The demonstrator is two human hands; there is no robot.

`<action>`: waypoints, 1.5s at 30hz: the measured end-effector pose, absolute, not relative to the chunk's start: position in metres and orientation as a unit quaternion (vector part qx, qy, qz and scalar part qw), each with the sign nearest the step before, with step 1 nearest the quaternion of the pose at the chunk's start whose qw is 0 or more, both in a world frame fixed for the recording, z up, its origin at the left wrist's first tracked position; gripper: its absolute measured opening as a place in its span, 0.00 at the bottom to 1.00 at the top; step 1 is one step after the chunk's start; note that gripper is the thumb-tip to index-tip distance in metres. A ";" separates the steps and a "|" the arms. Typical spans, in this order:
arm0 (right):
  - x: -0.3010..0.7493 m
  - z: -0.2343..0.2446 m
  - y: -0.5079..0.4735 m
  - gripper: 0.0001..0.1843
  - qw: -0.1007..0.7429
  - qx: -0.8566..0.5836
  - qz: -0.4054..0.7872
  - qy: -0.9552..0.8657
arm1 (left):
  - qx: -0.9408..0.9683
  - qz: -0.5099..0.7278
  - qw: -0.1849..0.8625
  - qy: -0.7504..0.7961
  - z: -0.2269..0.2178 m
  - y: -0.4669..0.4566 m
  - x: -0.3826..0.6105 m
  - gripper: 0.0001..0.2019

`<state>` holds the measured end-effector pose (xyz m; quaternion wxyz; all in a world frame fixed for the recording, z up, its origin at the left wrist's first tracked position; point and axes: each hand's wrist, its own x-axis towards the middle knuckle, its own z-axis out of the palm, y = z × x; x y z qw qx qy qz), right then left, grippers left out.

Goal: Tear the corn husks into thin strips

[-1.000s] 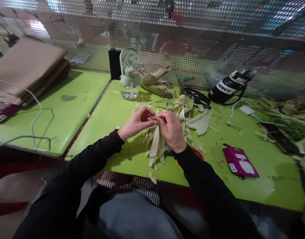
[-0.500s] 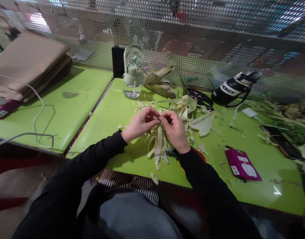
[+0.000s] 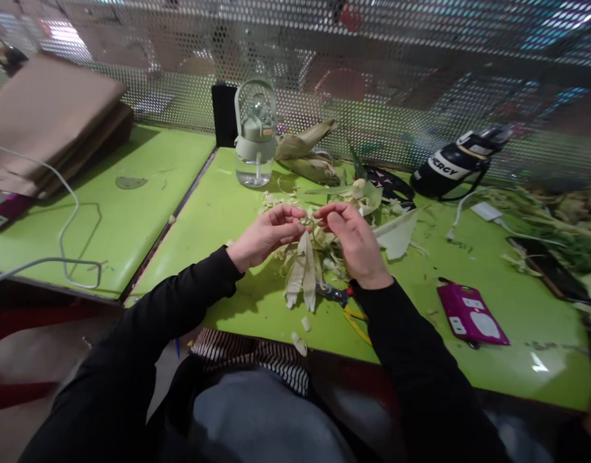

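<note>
Dangling below the left hand [image 3: 276,233], above the green tabletop [image 3: 189,238], the husk strips [image 3: 302,270] should handle as light, limp and easy to tear, best held at the gathered top, where left thumb and fingers pinch together. Whether the right hand [image 3: 357,243] grips a thin strand is too small to tell. Compared with half a second ago, it has parted from the left fingertips, baring more of the yellow-handled tool [image 3: 337,294].
</note>
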<state>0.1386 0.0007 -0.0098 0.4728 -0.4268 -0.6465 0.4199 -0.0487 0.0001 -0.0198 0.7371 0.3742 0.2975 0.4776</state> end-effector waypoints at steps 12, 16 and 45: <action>0.143 0.002 -0.004 0.08 0.433 -0.426 0.175 -0.775 | 0.364 0.481 0.742 0.293 -0.022 0.002 -0.051 0.10; 0.132 -0.004 -0.008 0.05 0.446 -0.414 0.185 -0.771 | 0.389 0.481 0.729 0.293 -0.026 0.003 -0.051 0.11; 0.130 -0.011 -0.007 0.08 0.413 -0.456 0.347 -0.708 | 0.587 0.483 0.559 0.330 -0.025 -0.005 -0.046 0.10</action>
